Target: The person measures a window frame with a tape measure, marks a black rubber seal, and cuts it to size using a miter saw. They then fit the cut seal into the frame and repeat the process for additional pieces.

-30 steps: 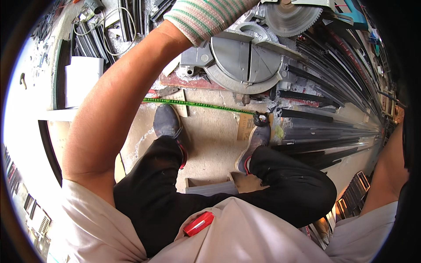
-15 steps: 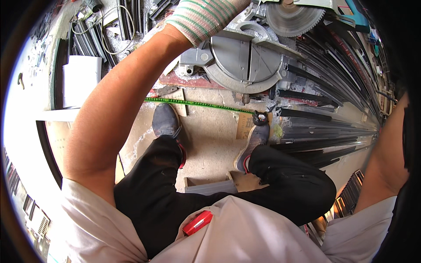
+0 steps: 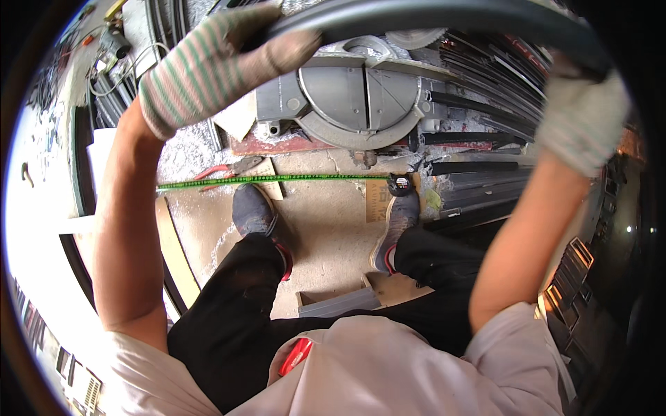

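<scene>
Dark bar (image 3: pixel 430 19) spans open air between hands (image 3: pixel 198 76) (image 3: pixel 584 118)

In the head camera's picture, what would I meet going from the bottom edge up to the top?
Small red object → right shoe → tape measure case → saw's round grey plate → dark bar held between left hand and right hand.

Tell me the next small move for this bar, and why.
I'd probably lower the bar slightly: the left hand and right hand appear to hold it, spaced well apart, and it crosses in front of the saw in this view, leaving only part of the blade showing.
</scene>
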